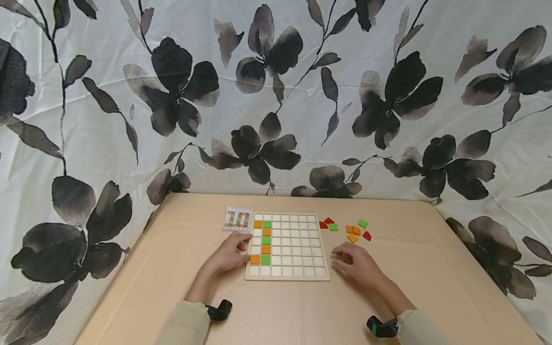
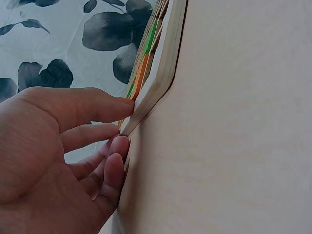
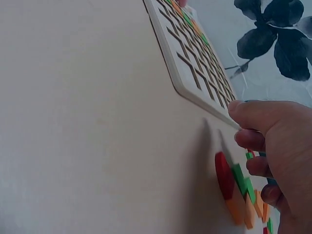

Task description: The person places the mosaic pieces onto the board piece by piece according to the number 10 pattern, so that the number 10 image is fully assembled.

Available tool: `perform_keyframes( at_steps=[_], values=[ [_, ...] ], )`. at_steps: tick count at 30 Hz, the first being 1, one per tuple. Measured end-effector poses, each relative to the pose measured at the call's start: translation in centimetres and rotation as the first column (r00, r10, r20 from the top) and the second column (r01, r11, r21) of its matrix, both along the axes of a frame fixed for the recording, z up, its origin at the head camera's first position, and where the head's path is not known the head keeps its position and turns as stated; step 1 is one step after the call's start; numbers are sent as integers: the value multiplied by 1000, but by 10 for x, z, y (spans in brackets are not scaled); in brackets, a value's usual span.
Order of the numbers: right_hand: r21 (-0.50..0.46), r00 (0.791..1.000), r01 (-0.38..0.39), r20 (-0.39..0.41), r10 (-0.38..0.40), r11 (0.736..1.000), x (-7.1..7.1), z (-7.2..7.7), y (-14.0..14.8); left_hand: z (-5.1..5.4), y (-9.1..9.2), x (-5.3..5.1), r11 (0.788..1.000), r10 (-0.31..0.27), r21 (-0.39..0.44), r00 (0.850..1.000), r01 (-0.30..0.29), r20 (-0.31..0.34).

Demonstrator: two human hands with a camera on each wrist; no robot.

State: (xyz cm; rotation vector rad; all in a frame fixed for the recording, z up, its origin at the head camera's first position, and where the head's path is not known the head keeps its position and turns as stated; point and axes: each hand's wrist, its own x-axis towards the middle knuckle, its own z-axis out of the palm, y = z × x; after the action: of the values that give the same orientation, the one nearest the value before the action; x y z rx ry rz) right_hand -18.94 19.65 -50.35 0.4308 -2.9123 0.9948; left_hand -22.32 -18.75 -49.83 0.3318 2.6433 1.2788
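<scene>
A wooden grid board [image 1: 297, 280] with white square cells lies flat. Orange and green square tiles [image 1: 266, 232] fill several cells in its two leftmost columns. My left hand [image 1: 226, 254] holds the board's left edge, thumb and fingers against the rim, as the left wrist view shows closely. Just beyond the right edge is my right hand [image 1: 358, 263], fingers curled, with a small green tile [image 1: 343, 257] showing between thumb and forefinger. How that tile is pinched is hidden. In the right wrist view the right hand [image 3: 278, 141] has its foremost fingertip near the board's edge.
A printed pattern card [image 1: 231, 227] lies at the board's top left. Loose orange tiles [image 1: 352, 237], red tiles [image 1: 367, 235] and green tiles [image 1: 363, 223] are scattered right of the board. Floral cloth [image 1: 310, 105] hangs behind the table [image 1: 276, 316].
</scene>
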Motion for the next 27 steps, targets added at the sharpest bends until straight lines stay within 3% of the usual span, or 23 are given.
perform_keyframes(
  at_steps=[12,17,27],
  values=[
    [43,999,-18,-44,19,999,6,-5,35,1,2,0,1000,4,-8,1000,-4,10],
    [57,1000,-5,-8,5,998,9,-4,45,1,2,0,1000,6,-13,1000,-5,17],
    [91,998,-55,29,53,994,13,-2,52,1,1,0,1000,0,-10,1000,0,18]
  ],
)
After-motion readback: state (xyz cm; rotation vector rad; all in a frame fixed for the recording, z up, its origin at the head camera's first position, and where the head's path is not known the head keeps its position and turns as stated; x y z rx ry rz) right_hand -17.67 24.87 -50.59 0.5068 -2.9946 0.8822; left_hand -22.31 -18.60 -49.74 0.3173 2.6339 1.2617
